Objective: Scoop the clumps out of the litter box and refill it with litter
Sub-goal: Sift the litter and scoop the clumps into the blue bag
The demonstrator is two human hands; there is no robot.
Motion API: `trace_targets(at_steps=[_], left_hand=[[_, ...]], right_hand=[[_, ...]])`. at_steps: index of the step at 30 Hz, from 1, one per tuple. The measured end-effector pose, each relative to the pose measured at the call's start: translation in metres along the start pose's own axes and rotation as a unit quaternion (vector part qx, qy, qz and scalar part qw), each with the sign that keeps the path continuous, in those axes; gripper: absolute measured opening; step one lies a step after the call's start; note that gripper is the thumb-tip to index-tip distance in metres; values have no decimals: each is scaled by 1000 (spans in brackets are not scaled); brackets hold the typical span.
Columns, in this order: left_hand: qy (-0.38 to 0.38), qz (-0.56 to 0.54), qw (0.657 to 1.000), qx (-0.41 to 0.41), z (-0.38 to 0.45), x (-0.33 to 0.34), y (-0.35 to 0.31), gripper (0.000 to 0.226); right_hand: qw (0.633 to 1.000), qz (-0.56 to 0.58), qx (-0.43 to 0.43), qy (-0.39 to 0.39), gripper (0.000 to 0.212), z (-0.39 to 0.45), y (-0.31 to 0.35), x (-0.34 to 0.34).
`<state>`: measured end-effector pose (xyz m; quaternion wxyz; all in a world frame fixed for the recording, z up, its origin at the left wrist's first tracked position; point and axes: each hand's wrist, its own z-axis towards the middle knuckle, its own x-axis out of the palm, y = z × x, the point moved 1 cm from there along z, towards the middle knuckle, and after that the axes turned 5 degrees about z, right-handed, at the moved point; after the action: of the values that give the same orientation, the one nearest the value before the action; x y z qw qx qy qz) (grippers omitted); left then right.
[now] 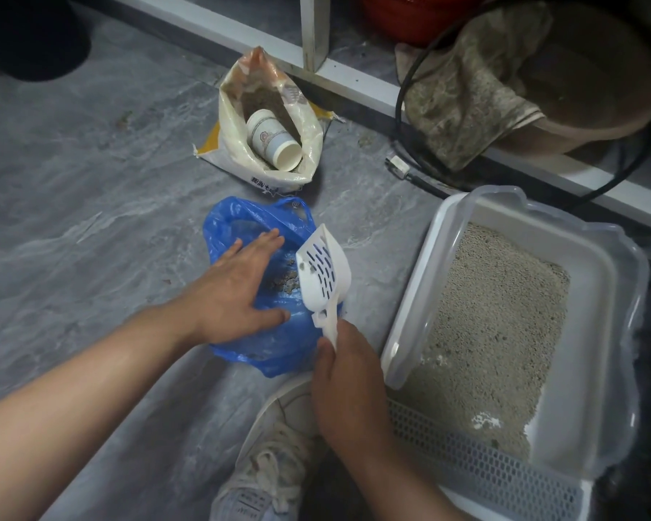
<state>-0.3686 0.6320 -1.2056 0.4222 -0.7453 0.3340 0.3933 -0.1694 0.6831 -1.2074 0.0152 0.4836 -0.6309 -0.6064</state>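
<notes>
Gripping the handle of the white scoop (322, 274) in the right hand (348, 385), blade tilting up and away over the blue bag (241, 355); pressing the bag's mouth wide with the left hand (237, 291), fingers spread flat. Lying just right of the right hand, long axis running away from the person: the litter box (594, 306). Sitting farther ahead, beyond the blue bag: the litter sack (305, 144) with a cup (273, 139) inside.
</notes>
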Motion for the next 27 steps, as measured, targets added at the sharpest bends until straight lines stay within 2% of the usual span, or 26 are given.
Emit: trace_targets(at_steps=[10,14,20,24,27], left_hand=[[-10,0,1000,12,0,5,3,110],[-10,2,1000,12,-1,6,4,110],[-16,-1,1000,17,0,8,5,111],[-12,4,1000,18,2,9,6,116],[-13,0,1000,18,3,9,6,117]], right_hand=[[993,-116,-20,28,22,-2,-2,-4],[983,-172,3,60,28,1,-2,0],[979,-191,15,63,52,6,0,2],[984,-172,8,51,58,6,1,-1],[982,-177,15,61,54,4,-1,-2]])
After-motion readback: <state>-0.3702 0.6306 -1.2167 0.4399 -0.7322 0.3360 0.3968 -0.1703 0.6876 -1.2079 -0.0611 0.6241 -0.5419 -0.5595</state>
